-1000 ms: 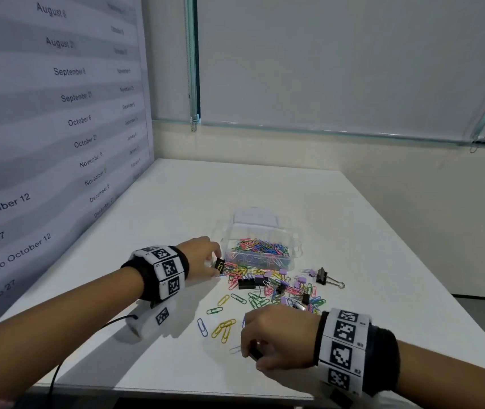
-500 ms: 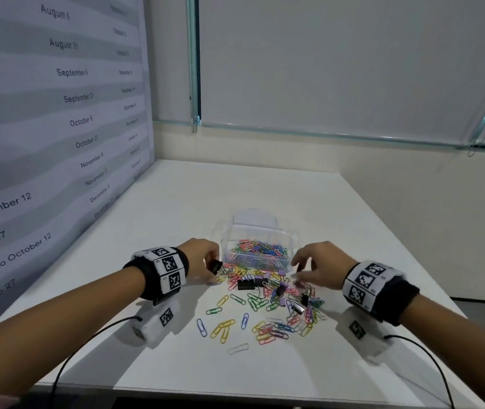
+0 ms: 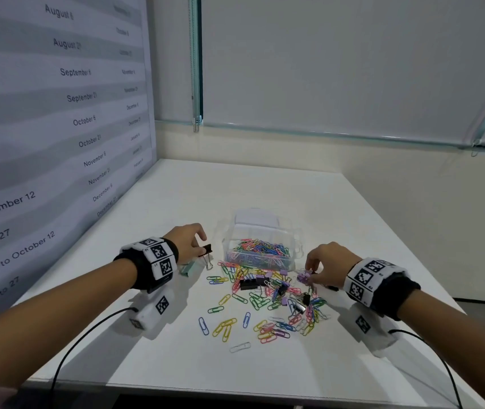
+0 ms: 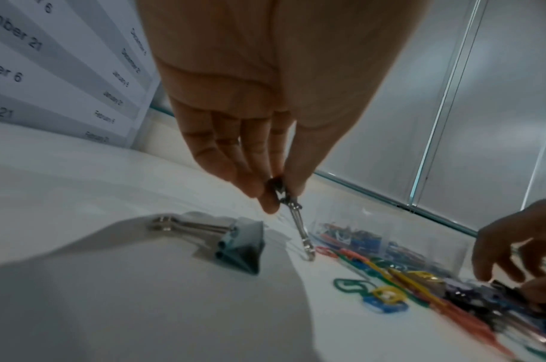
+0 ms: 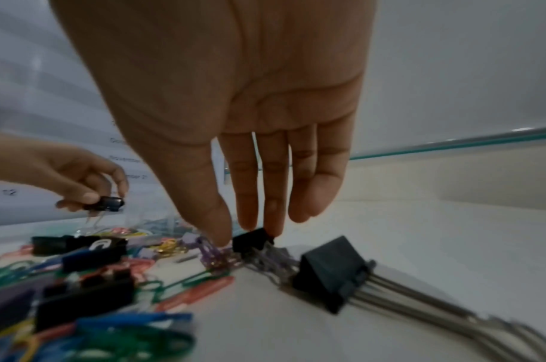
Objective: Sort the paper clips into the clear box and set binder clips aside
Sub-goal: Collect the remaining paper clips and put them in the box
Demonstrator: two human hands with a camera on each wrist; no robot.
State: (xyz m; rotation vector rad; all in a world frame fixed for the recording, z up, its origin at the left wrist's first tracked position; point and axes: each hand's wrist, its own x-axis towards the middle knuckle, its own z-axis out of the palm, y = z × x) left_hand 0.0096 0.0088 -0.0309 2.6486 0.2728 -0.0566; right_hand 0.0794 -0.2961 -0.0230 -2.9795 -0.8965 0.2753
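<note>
A clear box (image 3: 288, 262) (image 4: 445, 252) holding several coloured paper clips stands mid-table. In front of it lies a pile of paper clips (image 3: 267, 293) (image 5: 184, 291) mixed with black binder clips (image 3: 247, 284). My left hand (image 3: 202, 246) (image 4: 280, 196), left of the box, pinches a small black binder clip (image 3: 206, 249) (image 4: 277, 189) just above the table, its wire handle hanging down. My right hand (image 3: 309, 274) (image 5: 250, 232), at the pile's right edge, pinches a small black binder clip (image 5: 252, 241) tangled in purple paper clips (image 3: 303, 278) (image 5: 214, 254).
A teal binder clip (image 3: 189, 268) (image 4: 240, 247) lies on the table under my left hand. A larger black binder clip (image 5: 330, 267) lies just right of my right fingers. The white table (image 3: 235, 184) meets a calendar wall on the left. Cables trail from both wrists.
My right hand went from the table's front edge up to the right side of the pile and closed on a clip. My left hand lifted its black binder clip slightly leftward.
</note>
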